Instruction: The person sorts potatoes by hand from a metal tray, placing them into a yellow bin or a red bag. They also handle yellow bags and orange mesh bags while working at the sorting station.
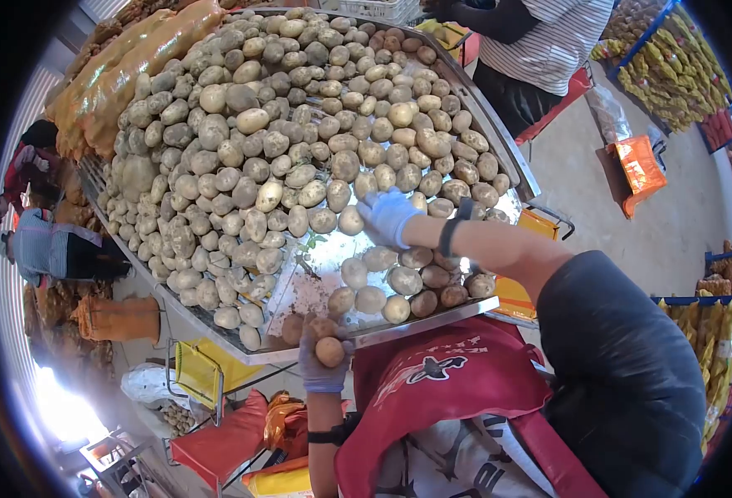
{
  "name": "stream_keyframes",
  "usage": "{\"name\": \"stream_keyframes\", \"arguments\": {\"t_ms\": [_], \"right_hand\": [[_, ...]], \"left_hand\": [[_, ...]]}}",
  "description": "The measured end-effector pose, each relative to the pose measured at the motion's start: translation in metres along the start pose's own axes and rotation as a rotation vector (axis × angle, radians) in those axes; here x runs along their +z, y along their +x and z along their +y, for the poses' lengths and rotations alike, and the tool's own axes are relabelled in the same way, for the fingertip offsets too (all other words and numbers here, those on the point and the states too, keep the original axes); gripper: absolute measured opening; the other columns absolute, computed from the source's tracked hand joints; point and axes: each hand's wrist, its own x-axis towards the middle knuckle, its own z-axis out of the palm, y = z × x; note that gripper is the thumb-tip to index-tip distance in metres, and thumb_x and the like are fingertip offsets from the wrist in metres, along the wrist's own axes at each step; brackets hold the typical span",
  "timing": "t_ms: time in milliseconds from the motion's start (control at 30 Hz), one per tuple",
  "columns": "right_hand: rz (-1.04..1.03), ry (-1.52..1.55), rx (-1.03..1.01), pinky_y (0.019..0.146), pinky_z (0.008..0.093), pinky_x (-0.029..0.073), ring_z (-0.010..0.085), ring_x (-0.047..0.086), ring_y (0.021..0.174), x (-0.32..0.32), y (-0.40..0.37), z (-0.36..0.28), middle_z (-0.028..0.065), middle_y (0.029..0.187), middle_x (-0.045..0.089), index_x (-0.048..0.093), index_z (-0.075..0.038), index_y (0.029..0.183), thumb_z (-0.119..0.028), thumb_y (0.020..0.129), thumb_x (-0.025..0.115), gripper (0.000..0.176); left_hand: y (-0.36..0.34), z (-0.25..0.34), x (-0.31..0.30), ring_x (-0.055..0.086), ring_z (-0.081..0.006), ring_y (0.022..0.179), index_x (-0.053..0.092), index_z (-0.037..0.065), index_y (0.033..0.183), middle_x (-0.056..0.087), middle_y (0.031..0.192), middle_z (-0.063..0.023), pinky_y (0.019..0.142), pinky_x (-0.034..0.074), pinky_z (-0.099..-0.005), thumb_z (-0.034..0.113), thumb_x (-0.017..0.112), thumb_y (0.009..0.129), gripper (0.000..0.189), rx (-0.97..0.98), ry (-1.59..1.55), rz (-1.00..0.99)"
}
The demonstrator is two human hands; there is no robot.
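Observation:
Close to the near edge of the sorting table, my gloved left hand is closed around a potato, and a second potato sits just above it, against the fingers. My right hand, in a pale blue glove, reaches over the table with its fingers stretched out. Its fingertips are beside or touching a round potato; the underside of the hand is hidden. A large heap of dusty potatoes covers the far and left parts of the metal table. Several looser potatoes lie below my right forearm.
Net sacks lie behind the heap. One person stands at the far right side, another is at the left. Yellow crates and a red seat stand below the table's left edge. An orange bag lies on the floor.

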Motion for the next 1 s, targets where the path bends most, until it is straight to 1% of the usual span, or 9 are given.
{"name": "stream_keyframes", "arguments": {"t_ms": [200,267,333,367,400,533,733,833,1000], "right_hand": [[-0.013,0.503,0.217,0.084,0.0434,0.044,0.033,0.058,0.095,-0.028,0.0,-0.021,0.0173,0.101,0.058,0.06,-0.009,0.101,-0.03,0.074,0.059,0.035],[0.024,0.843,0.198,0.082,0.0438,0.046,0.0341,0.058,0.096,-0.062,-0.027,-0.056,0.0185,0.103,0.057,0.061,-0.007,0.095,-0.031,0.073,0.06,0.032],[-0.302,0.423,-0.262,0.076,0.0438,0.049,0.0345,0.057,0.1,-0.073,-0.042,-0.097,0.0184,0.109,0.057,0.06,-0.009,0.101,-0.028,0.072,0.062,0.035],[-0.197,0.638,-0.28,0.076,0.0439,0.049,0.0339,0.056,0.101,-0.055,-0.055,-0.114,0.0177,0.109,0.058,0.059,-0.01,0.103,-0.028,0.073,0.062,0.035],[-0.087,0.85,-0.293,0.076,0.044,0.049,0.0333,0.056,0.103,-0.031,-0.062,-0.122,0.0171,0.109,0.058,0.058,-0.011,0.105,-0.027,0.073,0.062,0.036],[0.063,0.232,-0.589,0.084,0.0442,0.044,0.0306,0.056,0.102,0.008,-0.028,-0.098,0.0128,0.105,0.059,0.057,-0.013,0.104,-0.028,0.074,0.062,0.034],[-0.506,0.466,-0.128,0.087,0.0381,0.043,0.0276,0.058,0.099,-0.037,-0.01,-0.123,0.0145,0.101,0.061,0.062,-0.012,0.102,-0.025,0.076,0.059,0.029],[-0.307,1.261,0.199,0.089,0.0361,0.043,0.0271,0.058,0.103,-0.007,-0.029,-0.117,0.0153,0.104,0.061,0.06,-0.01,0.112,-0.024,0.077,0.056,0.038],[-0.263,1.108,-0.147,0.087,0.0308,0.047,0.0235,0.058,0.102,-0.008,-0.044,-0.137,0.0142,0.111,0.059,0.053,-0.004,0.121,-0.026,0.09,0.049,0.038]], "left_hand": [[0.001,-0.016,0.027,0.058,-0.0231,0.094,0.046,0.014,0.126,0.057,0.107,-0.0048,0.068,0.053,-0.0402,0.043,0.055,0.087,0.049,-0.147,-0.016,-0.175],[-0.002,-0.023,0.02,0.057,-0.0253,0.098,0.046,0.012,0.125,0.056,0.11,-0.0083,0.075,0.052,-0.0402,0.059,0.049,0.083,0.063,0.135,0.861,-0.179],[-0.003,-0.022,0.037,0.056,-0.0264,0.1,0.046,0.011,0.125,0.056,0.113,-0.0103,0.081,0.051,-0.0413,0.064,0.047,0.081,0.068,-0.275,0.119,-0.275],[0.001,-0.029,0.025,0.054,-0.0314,0.105,0.043,0.013,0.128,0.053,0.119,-0.0115,0.076,0.052,-0.0496,0.07,0.042,0.08,0.074,-0.137,0.119,0.099],[-0.002,-0.03,0.024,0.054,-0.0316,0.106,0.045,0.013,0.126,0.053,0.12,-0.0116,0.076,0.052,-0.0483,0.069,0.043,0.08,0.073,-0.142,0.071,0.093],[-0.009,-0.027,-0.006,0.051,-0.0359,0.109,0.053,0.013,0.117,0.049,0.125,-0.0139,0.071,0.053,-0.0468,0.064,0.05,0.078,0.065,-0.196,-0.105,-0.106],[-0.039,-0.019,0.004,0.05,-0.0393,0.107,0.051,0.012,0.118,0.049,0.122,-0.0153,0.064,0.053,-0.0461,0.063,0.053,0.075,0.066,-0.081,-0.245,-0.183],[-0.04,-0.02,0.006,0.051,-0.0375,0.104,0.048,0.013,0.121,0.05,0.121,-0.0144,0.061,0.052,-0.0426,0.066,0.051,0.074,0.071,-0.019,-0.139,-0.146],[-0.04,-0.025,0.024,0.054,-0.0253,0.099,0.046,0.011,0.122,0.05,0.118,-0.0098,0.076,0.052,-0.0396,0.064,0.043,0.078,0.069,0.065,-0.07,-0.209]]}}
